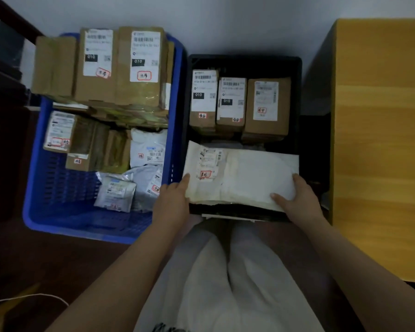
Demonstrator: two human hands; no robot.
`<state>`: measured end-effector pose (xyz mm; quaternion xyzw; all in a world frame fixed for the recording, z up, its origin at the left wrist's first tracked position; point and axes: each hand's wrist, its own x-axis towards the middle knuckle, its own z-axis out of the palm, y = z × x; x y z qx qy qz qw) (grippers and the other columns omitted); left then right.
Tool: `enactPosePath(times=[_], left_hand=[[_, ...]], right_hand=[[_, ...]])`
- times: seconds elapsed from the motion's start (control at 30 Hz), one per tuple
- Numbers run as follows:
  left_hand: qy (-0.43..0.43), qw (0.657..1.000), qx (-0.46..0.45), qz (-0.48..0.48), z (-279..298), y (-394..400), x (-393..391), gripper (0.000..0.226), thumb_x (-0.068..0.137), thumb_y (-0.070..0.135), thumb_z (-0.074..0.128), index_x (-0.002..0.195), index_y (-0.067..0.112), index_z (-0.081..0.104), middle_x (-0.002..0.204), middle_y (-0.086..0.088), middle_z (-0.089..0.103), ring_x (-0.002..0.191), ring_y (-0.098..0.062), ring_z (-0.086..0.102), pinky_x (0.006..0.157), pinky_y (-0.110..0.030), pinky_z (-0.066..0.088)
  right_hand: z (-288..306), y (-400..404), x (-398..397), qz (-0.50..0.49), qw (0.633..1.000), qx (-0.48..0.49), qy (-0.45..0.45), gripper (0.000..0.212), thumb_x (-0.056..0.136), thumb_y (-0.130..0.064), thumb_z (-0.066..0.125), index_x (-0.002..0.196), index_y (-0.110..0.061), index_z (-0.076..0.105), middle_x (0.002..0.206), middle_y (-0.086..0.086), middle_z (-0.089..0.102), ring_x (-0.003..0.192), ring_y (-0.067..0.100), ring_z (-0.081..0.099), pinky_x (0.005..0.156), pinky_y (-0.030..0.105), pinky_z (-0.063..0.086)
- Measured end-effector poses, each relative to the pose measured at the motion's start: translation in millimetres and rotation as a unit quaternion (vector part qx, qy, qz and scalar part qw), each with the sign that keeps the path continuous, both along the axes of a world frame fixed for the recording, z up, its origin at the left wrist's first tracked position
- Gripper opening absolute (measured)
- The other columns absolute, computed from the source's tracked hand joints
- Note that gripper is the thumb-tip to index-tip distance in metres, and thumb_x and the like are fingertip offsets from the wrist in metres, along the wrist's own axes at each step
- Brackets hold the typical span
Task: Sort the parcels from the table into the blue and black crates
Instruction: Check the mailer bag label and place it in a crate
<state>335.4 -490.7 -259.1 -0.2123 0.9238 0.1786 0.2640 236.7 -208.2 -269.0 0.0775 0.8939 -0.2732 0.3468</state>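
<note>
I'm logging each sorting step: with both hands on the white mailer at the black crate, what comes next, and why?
Probably let it go: the white mailer already lies across the black crate, with the left hand and right hand only at its near corners.

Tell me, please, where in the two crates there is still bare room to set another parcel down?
The blue crate has bare floor along its near-left corner, bordered by the cardboard boxes and the grey mailer bags. Its far half is stacked above the rim. The black crate is crowded: three boxes behind, and the white mailer, held by the left hand and right hand, covers the front.
</note>
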Motion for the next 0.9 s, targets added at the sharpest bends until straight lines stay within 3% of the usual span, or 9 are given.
enactPosePath(times=[0.17,0.3,0.4,0.6,0.7,0.8,0.9], left_hand=[[-0.045,0.996,0.052,0.060,-34.0,8.1,-21.1,0.070,0.094,-0.002,0.047,0.155,0.019,0.018,0.133,-0.017,0.047,0.118,-0.029,0.046,0.098,-0.038,0.044],[-0.042,0.987,0.090,0.123,-59.1,21.7,-34.5,0.065,0.095,0.000,0.049,0.153,0.013,0.023,0.139,-0.021,0.042,0.122,-0.031,0.046,0.104,-0.036,0.041],[-0.065,0.980,0.110,0.151,-77.6,28.4,-44.1,0.063,0.097,0.003,0.048,0.153,0.011,0.020,0.142,-0.021,0.039,0.126,-0.031,0.044,0.104,-0.033,0.038],[-0.133,0.961,0.140,0.201,-109.9,29.2,-52.6,0.053,0.101,0.009,0.041,0.151,0.006,0.023,0.142,-0.019,0.042,0.123,-0.030,0.047,0.082,-0.020,0.036],[-0.149,0.955,0.146,0.210,-117.2,26.4,-51.9,0.056,0.102,0.010,0.040,0.153,0.008,0.017,0.147,-0.017,0.038,0.127,-0.029,0.044,0.091,-0.020,0.035],[-0.152,0.949,0.148,0.234,-115.0,27.9,-51.8,0.058,0.103,0.014,0.042,0.154,0.009,0.015,0.152,-0.015,0.033,0.132,-0.028,0.041,0.096,-0.022,0.036],[-0.144,0.952,0.139,0.233,-105.0,33.3,-50.1,0.059,0.102,0.021,0.046,0.153,0.008,0.018,0.151,-0.016,0.035,0.132,-0.028,0.042,0.099,-0.025,0.038]], right_hand=[[-33.5,-15.4,-21.8,0.042,0.999,0.011,0.003,0.089,0.090,-0.033,0.066,0.155,-0.016,0.008,0.160,0.013,0.012,0.144,0.032,0.021,0.116,0.044,0.027],[-65.0,-21.5,-28.8,0.086,0.996,0.017,-0.006,0.081,0.094,-0.029,0.062,0.155,-0.021,0.009,0.161,0.016,-0.001,0.145,0.035,0.015,0.115,0.042,0.025],[-88.5,-22.2,-30.6,0.089,0.996,0.015,-0.019,0.076,0.095,-0.027,0.061,0.155,-0.023,0.016,0.161,0.016,-0.002,0.145,0.035,0.015,0.115,0.039,0.024],[-132.9,-19.2,-31.6,0.112,0.991,0.003,-0.068,0.074,0.096,-0.016,0.058,0.155,-0.023,0.014,0.161,0.014,-0.008,0.146,0.033,0.010,0.119,0.037,0.015],[-144.6,-19.4,-32.8,0.110,0.989,0.027,-0.092,0.075,0.094,-0.018,0.059,0.155,-0.023,0.016,0.160,0.016,0.004,0.144,0.039,0.017,0.117,0.044,0.022],[-143.9,-19.9,-30.4,0.088,0.988,0.001,-0.124,0.077,0.099,-0.023,0.052,0.156,-0.024,0.001,0.162,0.010,-0.007,0.146,0.032,0.012,0.115,0.030,0.015],[-130.9,-19.8,-25.7,0.124,0.985,0.033,-0.114,0.078,0.098,-0.024,0.053,0.156,-0.023,0.001,0.162,0.012,-0.006,0.145,0.034,0.015,0.117,0.037,0.022]])
